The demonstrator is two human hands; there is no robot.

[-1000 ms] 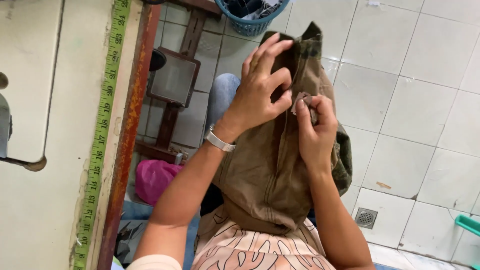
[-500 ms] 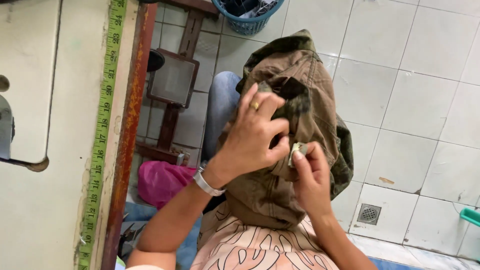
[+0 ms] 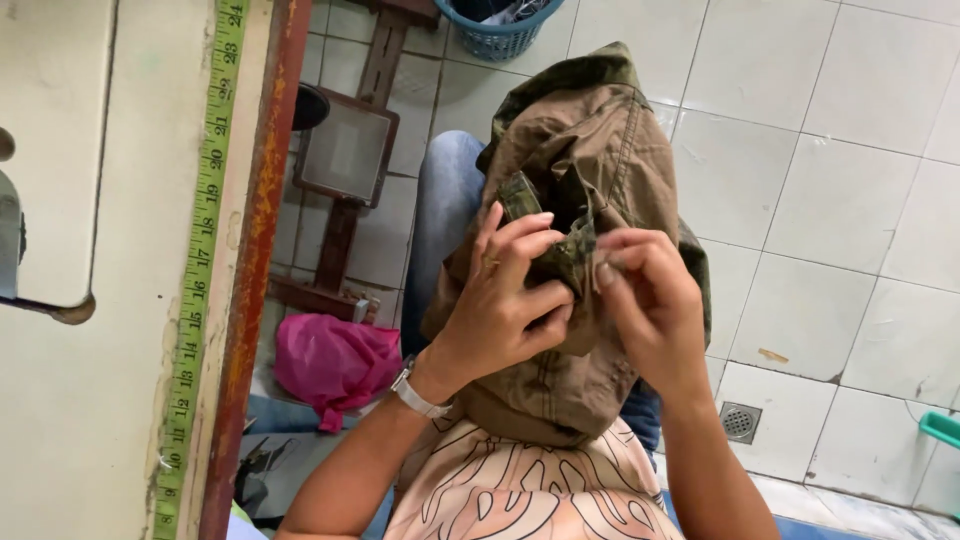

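A brown-olive garment (image 3: 590, 150) with stitched seams is bunched over my lap, its darker green lining showing at the top and around a fold. My left hand (image 3: 505, 300), with a ring and a silver wristwatch, grips the cloth from the left, thumb and fingers pinching a green-lined edge (image 3: 545, 225). My right hand (image 3: 650, 300) pinches the same fold from the right, fingertips almost meeting the left ones. A patterned peach dress (image 3: 510, 480) covers my lap below the garment.
A cream sewing table (image 3: 90, 400) with a yellow-green measuring tape (image 3: 200, 270) and rusty edge (image 3: 255, 270) fills the left. Underneath are a treadle pedal (image 3: 345, 150) and pink bag (image 3: 335, 360). A blue basket (image 3: 500, 30) stands on white floor tiles; a drain (image 3: 740, 422) lies right.
The garment has been turned and pulled down, showing more of its top. Both hands have shifted lower and closer together, now pinching a green-lined fold at the middle.
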